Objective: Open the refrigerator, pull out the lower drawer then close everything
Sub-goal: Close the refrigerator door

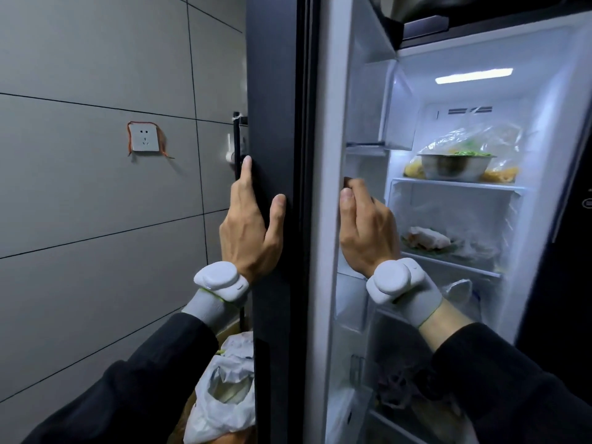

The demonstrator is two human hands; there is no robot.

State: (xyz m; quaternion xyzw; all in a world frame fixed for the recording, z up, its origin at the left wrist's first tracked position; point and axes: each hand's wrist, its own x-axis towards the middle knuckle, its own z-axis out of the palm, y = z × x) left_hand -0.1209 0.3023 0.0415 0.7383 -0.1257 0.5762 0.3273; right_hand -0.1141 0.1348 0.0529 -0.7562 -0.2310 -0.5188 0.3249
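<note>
The refrigerator door (275, 91) is dark grey and stands open, edge-on in the middle of the view. My left hand (250, 225) lies flat on its outer face, fingers spread, thumb on the door's edge. My right hand (365, 229) curls around the white inner edge of the door (323, 283), fingers wrapped behind it. The lit refrigerator interior (464, 100) is open on the right, with glass shelves (455, 184). The bottom of the compartment is mostly hidden behind my right sleeve, and I cannot make out the lower drawer.
A metal bowl (455, 166) in a plastic bag sits on the top shelf; wrapped food (426, 238) lies one shelf down. A grey tiled wall with a socket (144, 137) is on the left. White plastic bags (224, 389) lie low beside the door.
</note>
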